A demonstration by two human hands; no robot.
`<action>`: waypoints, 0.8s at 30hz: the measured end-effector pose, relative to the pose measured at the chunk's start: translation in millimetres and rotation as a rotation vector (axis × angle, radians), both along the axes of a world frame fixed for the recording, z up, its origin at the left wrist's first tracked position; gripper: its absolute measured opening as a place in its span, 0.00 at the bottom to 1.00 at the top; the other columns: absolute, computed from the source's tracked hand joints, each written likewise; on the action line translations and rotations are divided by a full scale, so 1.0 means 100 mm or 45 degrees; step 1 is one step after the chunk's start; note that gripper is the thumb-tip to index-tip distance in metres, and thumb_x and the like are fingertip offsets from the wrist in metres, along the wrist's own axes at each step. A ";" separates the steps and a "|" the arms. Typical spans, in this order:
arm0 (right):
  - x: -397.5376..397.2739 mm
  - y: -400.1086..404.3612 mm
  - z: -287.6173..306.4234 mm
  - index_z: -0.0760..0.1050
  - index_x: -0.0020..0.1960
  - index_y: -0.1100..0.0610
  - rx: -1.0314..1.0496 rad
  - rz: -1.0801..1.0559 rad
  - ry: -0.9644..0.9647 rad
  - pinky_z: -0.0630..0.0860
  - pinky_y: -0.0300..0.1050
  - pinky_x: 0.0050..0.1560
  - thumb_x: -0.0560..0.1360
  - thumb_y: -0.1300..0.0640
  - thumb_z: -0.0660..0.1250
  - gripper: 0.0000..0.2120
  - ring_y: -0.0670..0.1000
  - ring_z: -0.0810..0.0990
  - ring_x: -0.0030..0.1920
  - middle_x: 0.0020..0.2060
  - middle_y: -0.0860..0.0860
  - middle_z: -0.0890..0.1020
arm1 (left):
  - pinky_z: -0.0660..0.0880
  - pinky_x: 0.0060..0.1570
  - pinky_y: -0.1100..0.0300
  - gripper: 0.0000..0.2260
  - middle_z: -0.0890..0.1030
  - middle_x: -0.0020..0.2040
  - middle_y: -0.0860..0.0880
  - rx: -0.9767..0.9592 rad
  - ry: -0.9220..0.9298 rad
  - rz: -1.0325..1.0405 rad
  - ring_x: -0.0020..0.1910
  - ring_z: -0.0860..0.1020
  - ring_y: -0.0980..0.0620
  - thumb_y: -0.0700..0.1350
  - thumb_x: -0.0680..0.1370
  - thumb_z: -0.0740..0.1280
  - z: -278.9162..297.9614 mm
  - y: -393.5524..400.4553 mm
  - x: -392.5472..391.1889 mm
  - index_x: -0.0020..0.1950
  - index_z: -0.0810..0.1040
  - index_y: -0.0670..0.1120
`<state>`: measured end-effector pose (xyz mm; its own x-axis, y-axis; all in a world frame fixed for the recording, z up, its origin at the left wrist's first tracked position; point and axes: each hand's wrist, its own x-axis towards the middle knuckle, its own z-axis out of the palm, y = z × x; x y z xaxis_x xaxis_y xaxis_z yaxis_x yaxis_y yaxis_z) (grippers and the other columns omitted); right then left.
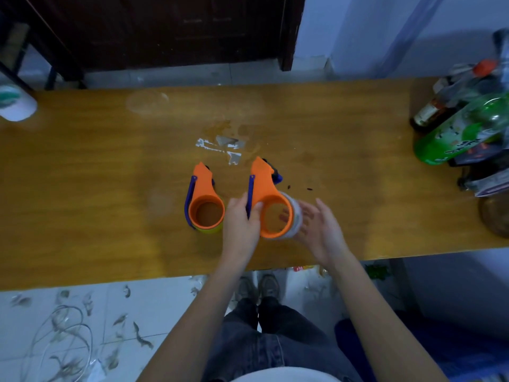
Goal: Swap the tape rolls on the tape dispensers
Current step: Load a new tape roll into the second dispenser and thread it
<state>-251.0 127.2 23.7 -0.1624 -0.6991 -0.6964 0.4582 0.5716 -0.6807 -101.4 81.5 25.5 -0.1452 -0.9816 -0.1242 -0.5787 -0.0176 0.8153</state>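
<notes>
Two orange tape dispensers with blue side levers are at the middle of the wooden table (pixel 82 166). The left dispenser (pixel 205 201) stands by itself with a yellow tape roll (pixel 210 230) showing under its ring. My left hand (pixel 242 219) grips the right dispenser (pixel 268 199) by its blue lever side and tilts it. A clear tape roll (pixel 294 213) sits on that dispenser's ring, sticking out to the right. My right hand (pixel 316 224) is at the roll's outer face with fingers spread, fingertips touching or nearly touching it.
Torn tape scraps (pixel 220 146) are stuck to the table just beyond the dispensers. Bottles, one of them green (pixel 462 133), crowd the table's right end. A white cylinder (pixel 16 103) lies at the far left edge. Litter and a wire lie on the floor below.
</notes>
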 end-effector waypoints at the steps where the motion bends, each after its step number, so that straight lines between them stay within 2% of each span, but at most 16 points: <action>1: -0.02 -0.01 -0.01 0.70 0.63 0.56 -0.023 0.018 0.077 0.73 0.55 0.57 0.80 0.46 0.52 0.19 0.53 0.77 0.55 0.54 0.53 0.78 | 0.63 0.41 0.60 0.14 0.76 0.49 0.43 -0.041 -0.178 -0.025 0.49 0.75 0.44 0.47 0.80 0.60 -0.03 -0.06 0.00 0.62 0.75 0.43; 3: 0.02 -0.02 -0.02 0.71 0.62 0.56 -0.066 0.192 0.300 0.76 0.55 0.57 0.76 0.48 0.63 0.17 0.53 0.78 0.55 0.56 0.54 0.78 | 0.68 0.47 0.56 0.20 0.74 0.56 0.41 -0.072 -0.449 -0.055 0.53 0.75 0.41 0.47 0.81 0.59 -0.07 -0.15 -0.03 0.71 0.66 0.41; 4: 0.08 -0.05 -0.03 0.72 0.62 0.57 -0.077 0.306 0.463 0.77 0.56 0.56 0.74 0.51 0.68 0.19 0.54 0.79 0.55 0.58 0.55 0.78 | 0.70 0.50 0.54 0.21 0.73 0.59 0.41 -0.068 -0.509 -0.059 0.56 0.75 0.41 0.46 0.81 0.59 -0.11 -0.18 -0.05 0.73 0.64 0.40; 6: 0.18 -0.13 -0.12 0.72 0.63 0.60 -0.086 0.414 0.665 0.79 0.57 0.54 0.71 0.57 0.71 0.22 0.55 0.80 0.51 0.59 0.58 0.78 | 0.71 0.52 0.53 0.22 0.72 0.61 0.40 -0.041 -0.550 -0.058 0.58 0.74 0.41 0.46 0.81 0.58 -0.19 -0.23 -0.07 0.73 0.62 0.39; 8: 0.25 -0.23 -0.17 0.73 0.63 0.63 -0.098 0.367 0.747 0.79 0.55 0.54 0.72 0.60 0.70 0.21 0.57 0.80 0.50 0.59 0.61 0.78 | 0.72 0.53 0.52 0.22 0.72 0.63 0.39 -0.012 -0.558 -0.032 0.60 0.74 0.40 0.45 0.81 0.60 -0.25 -0.28 -0.06 0.73 0.61 0.38; 10: 0.27 -0.32 -0.20 0.74 0.63 0.65 -0.095 0.371 0.864 0.76 0.47 0.53 0.73 0.60 0.69 0.20 0.57 0.80 0.54 0.57 0.61 0.80 | 0.72 0.54 0.50 0.25 0.73 0.65 0.37 0.022 -0.497 0.034 0.62 0.75 0.39 0.43 0.79 0.62 -0.28 -0.31 -0.04 0.73 0.60 0.37; 12: 0.30 -0.38 -0.24 0.75 0.62 0.64 -0.048 0.386 0.944 0.74 0.43 0.53 0.74 0.59 0.67 0.18 0.56 0.79 0.56 0.56 0.60 0.81 | 0.74 0.48 0.50 0.23 0.77 0.61 0.37 0.035 -0.471 0.081 0.58 0.77 0.38 0.44 0.78 0.64 -0.28 -0.33 -0.04 0.69 0.62 0.37; 14: 0.32 -0.39 -0.27 0.75 0.62 0.63 -0.013 0.396 0.981 0.75 0.46 0.55 0.75 0.58 0.66 0.18 0.55 0.80 0.55 0.56 0.58 0.81 | 0.74 0.43 0.51 0.16 0.80 0.54 0.38 0.005 -0.532 0.045 0.52 0.80 0.39 0.45 0.78 0.64 -0.29 -0.34 -0.05 0.62 0.67 0.38; 16: 0.33 -0.39 -0.29 0.75 0.62 0.62 -0.027 0.430 1.034 0.76 0.49 0.55 0.75 0.58 0.65 0.17 0.56 0.80 0.54 0.53 0.58 0.82 | 0.74 0.42 0.51 0.14 0.80 0.52 0.39 -0.008 -0.599 0.007 0.51 0.80 0.40 0.46 0.79 0.63 -0.31 -0.35 -0.05 0.59 0.69 0.38; 21: 0.30 -0.41 -0.31 0.77 0.56 0.63 -0.057 0.539 1.169 0.77 0.55 0.54 0.76 0.60 0.62 0.12 0.61 0.80 0.51 0.50 0.62 0.82 | 0.74 0.43 0.52 0.13 0.80 0.52 0.40 -0.002 -0.627 0.018 0.52 0.80 0.41 0.46 0.79 0.63 -0.35 -0.33 -0.11 0.59 0.69 0.39; 24: 0.30 -0.42 -0.34 0.79 0.53 0.64 0.006 0.603 1.219 0.77 0.53 0.51 0.75 0.61 0.63 0.11 0.61 0.80 0.50 0.49 0.62 0.83 | 0.73 0.46 0.52 0.13 0.80 0.53 0.41 -0.021 -0.622 0.028 0.53 0.79 0.41 0.45 0.79 0.63 -0.40 -0.30 -0.15 0.59 0.69 0.39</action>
